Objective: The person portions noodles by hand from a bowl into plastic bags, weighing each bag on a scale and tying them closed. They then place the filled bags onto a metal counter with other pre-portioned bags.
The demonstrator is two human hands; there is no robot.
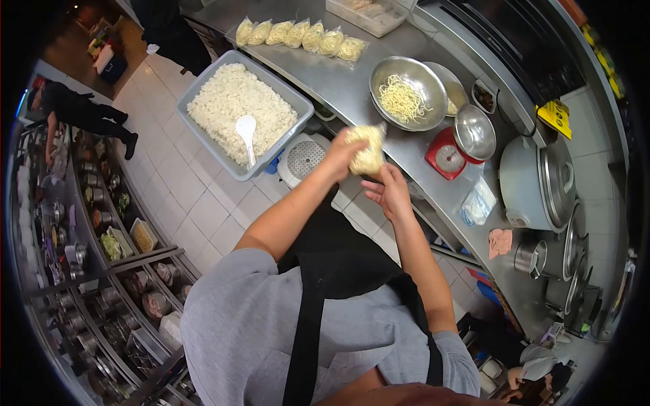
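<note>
A clear plastic bag of pale yellow noodles is held up in front of my body, by the counter's edge. My left hand is wrapped around its left side. At the lower right corner of the bag, the thumb and a finger of my right hand are closed on the plastic, with the other fingers loosely curled. Just beyond the bag stands a steel bowl with loose noodles in it. To its right is a red scale with a metal bowl on it.
Several filled noodle bags lie in a row on the steel counter. A grey tub of rice with a white paddle stands left. Plastic bags and a large cooker are right. Other people work nearby.
</note>
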